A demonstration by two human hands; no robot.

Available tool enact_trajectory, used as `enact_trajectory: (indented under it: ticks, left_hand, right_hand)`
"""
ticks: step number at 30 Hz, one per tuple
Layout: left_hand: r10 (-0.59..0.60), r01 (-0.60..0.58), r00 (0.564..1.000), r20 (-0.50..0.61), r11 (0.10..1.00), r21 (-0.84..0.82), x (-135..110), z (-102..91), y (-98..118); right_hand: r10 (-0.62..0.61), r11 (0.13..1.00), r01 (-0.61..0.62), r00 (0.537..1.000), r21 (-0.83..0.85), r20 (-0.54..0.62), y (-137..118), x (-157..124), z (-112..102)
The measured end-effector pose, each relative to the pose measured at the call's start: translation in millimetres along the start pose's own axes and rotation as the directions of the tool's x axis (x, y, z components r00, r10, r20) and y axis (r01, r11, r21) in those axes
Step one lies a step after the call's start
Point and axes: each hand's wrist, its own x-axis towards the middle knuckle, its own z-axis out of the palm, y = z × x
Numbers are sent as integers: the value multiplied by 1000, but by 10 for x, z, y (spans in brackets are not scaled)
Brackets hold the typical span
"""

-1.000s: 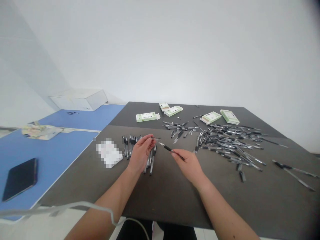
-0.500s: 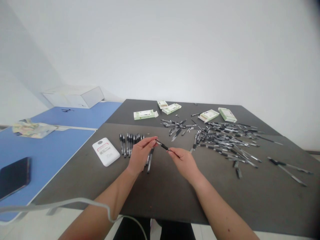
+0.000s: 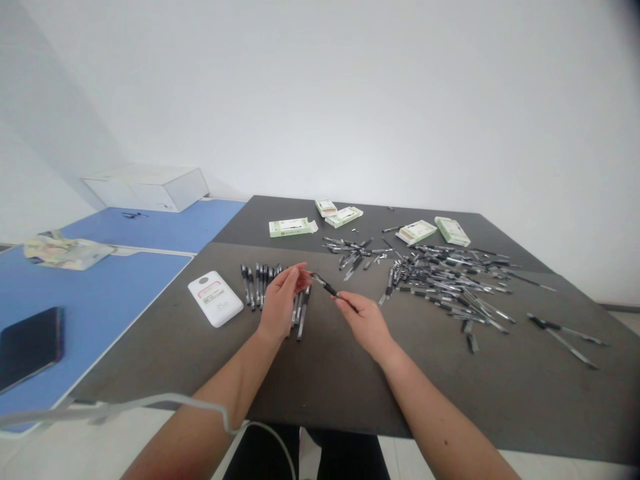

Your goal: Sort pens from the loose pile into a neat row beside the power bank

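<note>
Black pen [image 3: 327,288] pinched in the right hand [image 3: 363,323]; left hand [image 3: 280,308] raised higher than before, just beside the pen's tip, grip unclear

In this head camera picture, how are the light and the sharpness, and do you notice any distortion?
In the head view, the light is soft and even, with only faint shadows under the left hand and right hand; the wide lens bends the edges of the dark table; the top right corner darkens; the scattered pens look slightly soft.
</note>
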Motion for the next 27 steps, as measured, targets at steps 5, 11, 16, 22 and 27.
enact_trajectory:
  ticks: [5,11,16,22,27]
  left_hand:
    - [-53,60,991,-122,997,55,99,-40,-72]
    - [-63,68,993,-95,996,55,89,-12,-79]
    - [-54,60,995,-88,996,67,84,-1,-78]
    - [-62,68,995,-75,995,74,62,18,-61]
    - [-69,73,995,-68,995,71,56,19,-54]
  right_hand:
    - [195,964,-175,977,-198,82,139,58,79]
    - [331,851,-233,933,-470,138,-35,17,212]
    - [327,815,-205,935,-542,137,-75,146,30]
    - [494,593,-386,868,-707,-59,240,721,-458]
    - [560,538,-397,828,-743,-37,402,1043,-306]
